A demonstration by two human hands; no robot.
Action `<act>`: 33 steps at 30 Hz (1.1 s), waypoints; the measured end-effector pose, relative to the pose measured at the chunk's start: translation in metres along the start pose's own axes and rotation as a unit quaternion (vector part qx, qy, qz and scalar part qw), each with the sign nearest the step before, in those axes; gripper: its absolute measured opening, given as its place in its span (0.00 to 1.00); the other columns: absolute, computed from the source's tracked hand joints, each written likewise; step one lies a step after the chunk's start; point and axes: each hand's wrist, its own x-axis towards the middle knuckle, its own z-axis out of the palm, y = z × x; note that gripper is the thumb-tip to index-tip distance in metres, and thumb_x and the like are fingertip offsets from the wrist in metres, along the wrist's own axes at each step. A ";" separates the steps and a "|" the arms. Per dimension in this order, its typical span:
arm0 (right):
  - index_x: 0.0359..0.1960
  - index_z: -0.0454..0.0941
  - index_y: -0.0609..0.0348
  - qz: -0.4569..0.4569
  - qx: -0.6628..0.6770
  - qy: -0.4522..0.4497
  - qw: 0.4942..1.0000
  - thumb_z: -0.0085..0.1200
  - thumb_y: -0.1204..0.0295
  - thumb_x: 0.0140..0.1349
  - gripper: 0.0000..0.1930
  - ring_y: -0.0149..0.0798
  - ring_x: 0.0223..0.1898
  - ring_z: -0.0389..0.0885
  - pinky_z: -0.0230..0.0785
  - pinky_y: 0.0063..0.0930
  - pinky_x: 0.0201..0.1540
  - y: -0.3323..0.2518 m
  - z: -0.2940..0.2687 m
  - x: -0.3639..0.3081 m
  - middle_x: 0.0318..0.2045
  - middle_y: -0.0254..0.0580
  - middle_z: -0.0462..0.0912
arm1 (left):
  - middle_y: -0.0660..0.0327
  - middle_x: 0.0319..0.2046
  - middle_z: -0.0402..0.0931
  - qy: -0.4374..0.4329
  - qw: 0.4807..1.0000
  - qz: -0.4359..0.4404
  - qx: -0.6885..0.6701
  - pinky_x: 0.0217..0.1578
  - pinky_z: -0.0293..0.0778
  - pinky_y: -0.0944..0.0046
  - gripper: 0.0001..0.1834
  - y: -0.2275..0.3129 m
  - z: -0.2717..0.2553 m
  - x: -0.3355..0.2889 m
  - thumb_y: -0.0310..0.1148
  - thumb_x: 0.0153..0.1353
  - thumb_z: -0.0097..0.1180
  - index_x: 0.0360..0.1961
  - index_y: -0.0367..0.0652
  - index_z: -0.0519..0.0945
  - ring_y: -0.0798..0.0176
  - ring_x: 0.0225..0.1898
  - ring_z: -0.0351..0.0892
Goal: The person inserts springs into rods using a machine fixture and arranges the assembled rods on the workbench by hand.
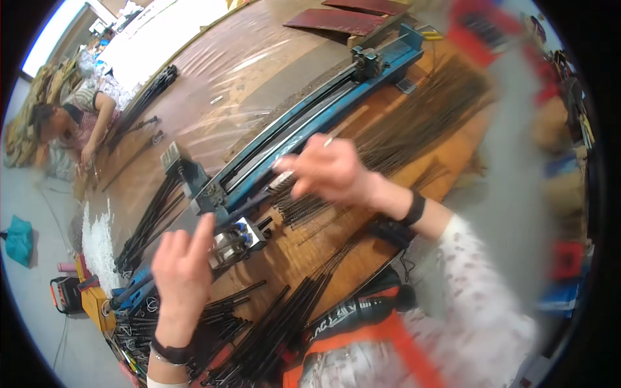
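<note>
My left hand (183,265) is over the near end of a long blue rail machine (310,126), beside a metal block with blue fittings (249,234). Its index finger is stretched out and the other fingers bend; nothing shows in it. Above the rail's near half, my right hand (330,169) has its fingers curled together, slightly blurred, and what they hold, if anything, cannot be made out. Just under its fingertips is a small pale ribbed piece (281,180). A dark rod (249,205) lies along the machine's near side, between my hands.
Thin brown rods (414,116) spread over the wooden table (288,255) to the right. Black-ended rods (284,317) lie near me, with another dark bundle (152,223) left of the machine. A person (71,123) works across the table. Dark red boards (336,21) lie at the far end.
</note>
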 end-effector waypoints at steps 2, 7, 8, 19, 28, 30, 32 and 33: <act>0.54 0.82 0.52 0.038 -0.003 0.000 0.999 0.63 0.58 0.59 0.22 0.29 0.21 0.68 0.60 0.26 0.20 -0.003 -0.003 0.005 0.19 0.30 0.70 | 0.59 0.22 0.64 0.016 1.000 -0.026 -0.001 0.25 0.68 0.58 0.23 -0.015 -0.006 -0.006 0.24 0.51 0.63 0.52 0.46 0.82 0.56 0.25 0.69; 0.53 0.80 0.52 -0.001 -0.040 0.022 0.999 0.58 0.67 0.64 0.16 0.35 0.23 0.73 0.64 0.30 0.23 -0.007 0.032 0.014 0.23 0.35 0.74 | 0.57 0.27 0.71 0.006 0.998 -0.048 -0.037 0.29 0.72 0.57 0.26 -0.031 -0.011 -0.040 0.19 0.54 0.59 0.56 0.43 0.78 0.53 0.29 0.74; 0.51 0.80 0.52 0.009 -0.064 0.019 0.998 0.59 0.70 0.64 0.14 0.38 0.23 0.76 0.68 0.34 0.24 0.007 0.022 0.013 0.24 0.39 0.79 | 0.55 0.30 0.74 0.031 0.996 -0.085 -0.025 0.32 0.73 0.57 0.26 -0.047 -0.016 -0.057 0.17 0.55 0.57 0.57 0.41 0.77 0.52 0.31 0.76; 0.37 0.86 0.53 0.123 0.266 -0.224 0.930 0.64 0.65 0.61 0.07 0.37 0.38 0.81 0.68 0.33 0.49 -0.006 0.150 0.098 0.33 0.35 0.87 | 0.50 0.29 0.71 0.104 0.966 -0.237 -0.010 0.32 0.69 0.58 0.18 -0.090 -0.065 -0.123 0.19 0.65 0.51 0.56 0.38 0.76 0.50 0.29 0.71; 0.32 0.87 0.47 0.018 0.103 -0.312 0.944 0.64 0.59 0.60 0.09 0.35 0.42 0.76 0.55 0.34 0.55 -0.018 0.190 0.119 0.24 0.31 0.80 | 0.51 0.27 0.70 0.063 0.941 -0.327 -0.049 0.30 0.69 0.59 0.21 -0.099 -0.063 -0.192 0.20 0.64 0.54 0.58 0.42 0.77 0.53 0.26 0.70; 0.28 0.83 0.50 -0.080 -0.015 -0.400 0.913 0.62 0.58 0.61 0.11 0.36 0.40 0.75 0.56 0.36 0.54 -0.027 0.193 0.124 0.24 0.32 0.80 | 0.51 0.26 0.70 0.072 0.941 -0.325 -0.060 0.30 0.69 0.59 0.21 -0.102 -0.052 -0.179 0.21 0.64 0.55 0.58 0.45 0.78 0.53 0.25 0.70; 0.25 0.79 0.49 -0.142 -0.079 -0.255 0.953 0.63 0.59 0.58 0.11 0.38 0.37 0.76 0.55 0.39 0.58 -0.012 0.181 0.115 0.23 0.30 0.80 | 0.51 0.25 0.68 0.074 0.944 -0.314 -0.070 0.29 0.69 0.60 0.22 -0.107 -0.045 -0.175 0.22 0.63 0.56 0.59 0.47 0.78 0.54 0.24 0.70; 0.24 0.77 0.48 -0.101 -0.090 -0.222 0.966 0.63 0.63 0.58 0.09 0.38 0.37 0.77 0.55 0.40 0.60 0.000 0.172 0.110 0.23 0.29 0.80 | 0.52 0.24 0.68 0.065 0.943 -0.320 -0.059 0.29 0.70 0.59 0.23 -0.110 -0.046 -0.176 0.23 0.63 0.58 0.60 0.50 0.78 0.53 0.24 0.71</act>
